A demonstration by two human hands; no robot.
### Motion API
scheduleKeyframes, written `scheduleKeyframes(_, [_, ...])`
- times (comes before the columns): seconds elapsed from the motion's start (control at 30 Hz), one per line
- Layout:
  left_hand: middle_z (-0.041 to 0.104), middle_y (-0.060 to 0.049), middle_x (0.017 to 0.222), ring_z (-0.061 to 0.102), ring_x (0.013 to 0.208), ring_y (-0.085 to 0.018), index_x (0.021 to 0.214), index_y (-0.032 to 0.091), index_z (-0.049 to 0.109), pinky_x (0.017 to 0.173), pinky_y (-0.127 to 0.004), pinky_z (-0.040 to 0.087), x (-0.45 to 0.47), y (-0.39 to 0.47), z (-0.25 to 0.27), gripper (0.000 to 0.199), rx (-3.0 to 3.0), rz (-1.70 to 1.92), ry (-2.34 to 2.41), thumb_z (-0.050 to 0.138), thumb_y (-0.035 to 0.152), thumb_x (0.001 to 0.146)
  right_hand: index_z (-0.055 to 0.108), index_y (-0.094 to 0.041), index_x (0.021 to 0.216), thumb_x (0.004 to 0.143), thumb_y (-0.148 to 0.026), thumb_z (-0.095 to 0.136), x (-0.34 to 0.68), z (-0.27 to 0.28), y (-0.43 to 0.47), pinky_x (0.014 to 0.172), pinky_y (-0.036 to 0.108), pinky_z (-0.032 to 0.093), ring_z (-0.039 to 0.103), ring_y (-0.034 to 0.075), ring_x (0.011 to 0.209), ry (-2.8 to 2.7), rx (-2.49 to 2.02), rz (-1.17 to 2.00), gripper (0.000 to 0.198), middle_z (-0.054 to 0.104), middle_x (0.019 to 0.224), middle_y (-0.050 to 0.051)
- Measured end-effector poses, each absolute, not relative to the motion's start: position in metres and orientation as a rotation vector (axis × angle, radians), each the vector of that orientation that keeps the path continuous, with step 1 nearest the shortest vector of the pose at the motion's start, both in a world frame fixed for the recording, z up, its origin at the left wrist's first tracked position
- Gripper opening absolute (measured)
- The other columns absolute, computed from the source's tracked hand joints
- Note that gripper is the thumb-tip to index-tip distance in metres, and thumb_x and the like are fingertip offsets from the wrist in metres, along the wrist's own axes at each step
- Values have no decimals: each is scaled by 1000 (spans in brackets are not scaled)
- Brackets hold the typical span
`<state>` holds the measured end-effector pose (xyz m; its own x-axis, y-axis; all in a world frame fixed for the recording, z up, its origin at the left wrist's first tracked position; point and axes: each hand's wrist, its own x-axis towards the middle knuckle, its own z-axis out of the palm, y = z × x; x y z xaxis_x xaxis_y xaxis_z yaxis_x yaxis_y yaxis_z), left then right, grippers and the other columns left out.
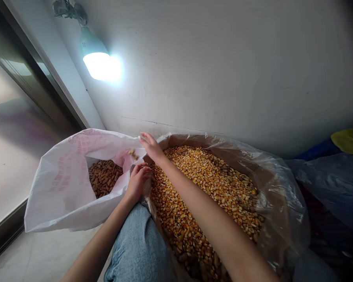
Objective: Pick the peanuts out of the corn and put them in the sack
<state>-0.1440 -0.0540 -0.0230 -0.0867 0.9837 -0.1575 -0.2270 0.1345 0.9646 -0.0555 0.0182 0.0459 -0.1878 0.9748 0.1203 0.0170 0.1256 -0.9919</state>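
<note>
My right hand (151, 147) reaches over the rim between the two containers, fingers stretched out and apart. Just left of it, a few blurred peanuts (133, 153) are in the air above the white woven sack (61, 188). Inside that sack lies a heap of unshelled peanuts (104, 176). My left hand (137, 183) is beside the sack's right edge, near the plastic-lined carton; its fingers are loosely curled with gaps, and nothing shows in them. Yellow corn kernels (194, 188) with peanuts mixed in fill the carton (238, 156).
A lit bulb lamp (95, 58) hangs on the white wall (208, 70). At right are bluish plastic bags (332, 184) and a yellow item (351, 141). My jeans-covered knee (141, 239) is between sack and carton. Pale floor tiles (38, 254) show at lower left.
</note>
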Motion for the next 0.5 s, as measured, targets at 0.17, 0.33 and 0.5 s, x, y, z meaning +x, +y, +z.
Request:
scheduleKeyframes(0.17, [55,-2,85,49,85,-16,82,18,53,80,-27,36,-137,-53,-20,19,1221,1030,1348,53,30,67,55,-19,93,76,-26,48,5,14,14,86,34,33,46,19,97,-1663,-1230,945,20,53,103,5])
scheduleKeyframes(0.33, [56,-4,91,49,92,-18,87,18,52,85,-28,34,-138,-55,-19,23,1301,979,1379,50,33,69,56,-19,94,76,-24,44,121,-9,9,87,33,32,46,20,99,-1989,-1569,522,22,52,106,7])
scheduleKeyframes(0.5, [50,-8,111,43,106,-19,101,18,47,92,-29,29,-123,-37,-25,37,1479,897,1337,51,38,69,55,-15,93,76,-28,41,224,-40,-4,84,35,35,48,23,95,-1322,-1961,542,26,54,101,12])
